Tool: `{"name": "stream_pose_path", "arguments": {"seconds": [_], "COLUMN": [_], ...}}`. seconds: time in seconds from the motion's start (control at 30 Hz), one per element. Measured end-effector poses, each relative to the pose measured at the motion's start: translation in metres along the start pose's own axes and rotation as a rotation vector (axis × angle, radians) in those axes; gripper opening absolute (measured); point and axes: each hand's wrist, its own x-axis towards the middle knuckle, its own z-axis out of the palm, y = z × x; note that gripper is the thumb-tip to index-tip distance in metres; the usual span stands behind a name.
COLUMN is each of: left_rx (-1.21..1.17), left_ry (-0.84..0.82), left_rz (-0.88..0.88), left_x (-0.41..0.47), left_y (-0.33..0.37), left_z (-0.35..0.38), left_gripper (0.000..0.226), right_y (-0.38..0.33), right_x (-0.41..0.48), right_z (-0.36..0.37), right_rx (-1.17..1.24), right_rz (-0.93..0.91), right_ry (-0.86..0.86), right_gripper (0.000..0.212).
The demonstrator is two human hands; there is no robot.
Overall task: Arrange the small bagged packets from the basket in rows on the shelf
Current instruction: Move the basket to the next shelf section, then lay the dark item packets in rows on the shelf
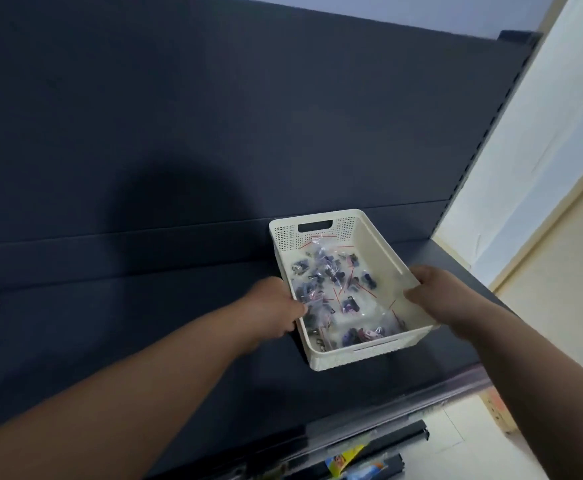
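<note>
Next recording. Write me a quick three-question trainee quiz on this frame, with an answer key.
1. True or false: the left hand and the right hand each grip a long side of the white basket.
2. Where are the bagged packets? A) lined up in rows outside it; B) loose in the basket; C) held in the hands.
3. How many packets lie on the dark shelf outside the basket?

Key: 1 true; 2 B; 3 zero.
</note>
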Motion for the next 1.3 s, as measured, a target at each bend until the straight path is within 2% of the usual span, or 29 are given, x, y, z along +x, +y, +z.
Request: {"name": "stream_pose_path", "arguments": {"seconds": [0.13,0.2,0.27,0.33,0.4,0.47,0.57,0.6,0.67,0.73,0.8,0.93,1.07,1.17,1.23,1.3], "left_rx": [0.039,0.084,0.205,0.335,0.377,0.365,0.372,0.374,0.373,0.352,0.3,0.112,-0.193,-0.445,-0.456,-0.331], "left_ry": [0.028,0.057,0.137,0.239,0.305,0.342,0.383,0.4,0.425,0.432,0.444,0.458,0.404,0.239,0.105,0.069], "left_rz": [0.007,0.007,0.004,0.004,-0.004,-0.008,0.008,0.005,0.002,0.0,0.001,0.066,0.117,0.108,0.115,0.148], "left_x": [0.009,0.014,0.018,0.019,0.022,0.023,0.022,0.021,0.018,0.014,0.011,0.009,0.0,-0.014,-0.025,-0.035], "left_y": [0.008,0.014,0.019,0.021,0.02,0.017,0.01,0.008,0.003,0.0,-0.003,-0.004,0.005,0.01,0.005,-0.008], "left_z": [0.023,0.025,0.024,0.022,0.02,0.017,0.012,0.01,0.005,0.0,-0.006,-0.02,-0.032,-0.048,-0.061,-0.072], "left_gripper": [0.021,0.024,0.026,0.023,0.021,0.028,0.04,0.042,0.044,0.044,0.041,0.03,0.025,0.03,0.041,0.042], "right_y": [0.018,0.019,0.011,-0.005,-0.02,-0.025,-0.022,-0.021,-0.022,-0.024,-0.026,-0.045,-0.087,-0.116,-0.131,-0.145], "right_x": [0.033,0.043,0.047,0.047,0.052,0.064,0.084,0.089,0.094,0.097,0.098,0.086,0.052,0.02,0.002,-0.014], "right_z": [-0.01,-0.007,0.002,0.016,0.036,0.062,0.086,0.09,0.092,0.09,0.083,0.061,0.05,0.06,0.077,0.1], "right_rx": [-0.134,-0.345,-0.542,-0.491,-0.404,-0.482,-0.623,-0.643,-0.649,-0.57,-0.409,0.131,0.491,0.65,0.768,0.871], "right_rz": [-0.007,-0.032,-0.171,-0.348,-0.478,-0.529,-0.44,-0.421,-0.462,-0.518,-0.495,-0.377,-0.296,-0.312,-0.281,-0.224], "right_ry": [-0.033,0.025,0.169,0.208,0.057,-0.127,-0.285,-0.302,-0.259,-0.167,-0.097,-0.03,-0.235,-0.406,-0.506,-0.591], "right_gripper": [0.03,0.024,0.034,0.042,0.042,0.05,0.076,0.076,0.056,0.025,0.006,0.005,0.01,0.014,0.014,0.01]}}
